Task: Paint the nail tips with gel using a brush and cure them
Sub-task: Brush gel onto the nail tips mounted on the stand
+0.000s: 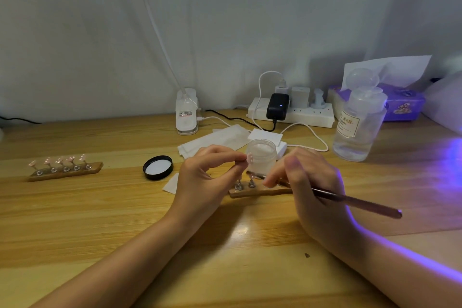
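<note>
In the head view, the left hand pinches a nail tip above the stand at the tabletop's centre, and the right hand grips the brush. This looks like the painting step. Next, the bristles likely need gel from the jar at 12 o'clock of the stand.

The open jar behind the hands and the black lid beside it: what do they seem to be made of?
Jar: likely frosted plastic or glass; its wall is cloudy and translucent, so which one stays unclear. Black lid: probably glossy plastic, with a shiny rim and a white liner inside.
</note>
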